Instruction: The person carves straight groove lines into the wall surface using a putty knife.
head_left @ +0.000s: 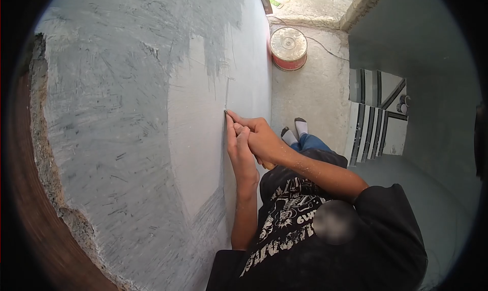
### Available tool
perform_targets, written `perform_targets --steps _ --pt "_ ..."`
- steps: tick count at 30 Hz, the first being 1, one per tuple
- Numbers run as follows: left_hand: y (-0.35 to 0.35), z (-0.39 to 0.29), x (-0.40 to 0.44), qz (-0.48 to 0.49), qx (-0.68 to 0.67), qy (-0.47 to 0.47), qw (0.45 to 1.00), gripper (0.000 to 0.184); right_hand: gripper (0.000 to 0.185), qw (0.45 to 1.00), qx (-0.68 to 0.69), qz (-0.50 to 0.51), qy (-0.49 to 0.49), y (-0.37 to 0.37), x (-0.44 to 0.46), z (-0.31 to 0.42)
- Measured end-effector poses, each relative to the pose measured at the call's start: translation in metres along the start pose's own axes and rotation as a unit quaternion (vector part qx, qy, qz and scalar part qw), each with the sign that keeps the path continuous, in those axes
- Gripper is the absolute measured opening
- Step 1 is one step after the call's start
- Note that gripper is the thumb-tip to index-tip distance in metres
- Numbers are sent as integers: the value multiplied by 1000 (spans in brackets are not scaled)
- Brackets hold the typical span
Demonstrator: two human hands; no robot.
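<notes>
My right hand (262, 137) is closed around a hand tool with a yellowish handle (268, 165); only the handle's end shows below the palm. Its index finger reaches forward to a small dark tip at the wall. Against it rests my left hand (240, 151), fingers pressed together along the wall and thumb touching the right hand's fingers. The tool's working end is hidden between the hands, so its exact kind is unclear. Both hands meet at a vertical edge of the grey wall (122, 113), beside a smooth pale patch (195, 123) with a thin crack-like line above the fingertips.
A round drum with a red side (288, 48) stands on the concrete floor (317, 82), near a thin cable (328, 51). Striped stairs (376, 131) lie to the right. A broken masonry edge (63, 189) borders a brown wooden frame (33, 189) at left.
</notes>
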State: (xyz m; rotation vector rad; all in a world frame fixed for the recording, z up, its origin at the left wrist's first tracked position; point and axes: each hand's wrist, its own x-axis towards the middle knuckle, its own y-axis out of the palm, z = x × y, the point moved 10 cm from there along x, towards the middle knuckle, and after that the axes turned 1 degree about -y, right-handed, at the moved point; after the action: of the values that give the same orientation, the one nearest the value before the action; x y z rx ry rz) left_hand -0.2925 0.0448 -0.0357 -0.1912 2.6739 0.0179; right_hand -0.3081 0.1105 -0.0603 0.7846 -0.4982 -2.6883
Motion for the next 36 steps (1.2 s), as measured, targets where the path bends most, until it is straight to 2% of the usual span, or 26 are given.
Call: perform_targets --steps 4,7,10,12,14,16,19,22,25,31,34,36 --pt "11 -4 15 10 -2 13 1000 72 59 1000 -2 4 -13 -10 11 7" --pt "16 -2 20 6 -1 21 1000 72 51 1000 -2 -10 -26 -16 17 7" --pt "21 -5 21 1 3 23 1000 72 59 999 16 16 -42 -20 19 9" --pt "19 -5 16 -2 6 24 1000 72 59 994 41 0 -106 -10 28 8" --pt "11 -1 6 -24 26 39 999 71 58 998 34 28 -46 -7 5 -3" --pt "-6 8 -11 -54 23 50 997 70 50 997 63 26 -43 14 -14 -22" --pt "-32 20 -34 -95 -22 67 993 70 50 996 78 24 -44 30 -29 -25" --pt "-32 16 -21 -71 38 101 992 70 49 994 78 14 -80 26 -15 -26" --pt "-14 3 -22 -42 51 24 998 69 48 995 81 32 -41 20 -12 -26" --pt "-17 7 -27 -69 40 47 996 68 48 997 70 22 -31 20 -17 -24" --pt "-10 3 -24 -47 82 4 995 67 48 997 56 45 -4 12 -16 -17" --pt "-12 4 -32 -64 56 18 996 66 48 997 58 42 -24 13 -17 -20"
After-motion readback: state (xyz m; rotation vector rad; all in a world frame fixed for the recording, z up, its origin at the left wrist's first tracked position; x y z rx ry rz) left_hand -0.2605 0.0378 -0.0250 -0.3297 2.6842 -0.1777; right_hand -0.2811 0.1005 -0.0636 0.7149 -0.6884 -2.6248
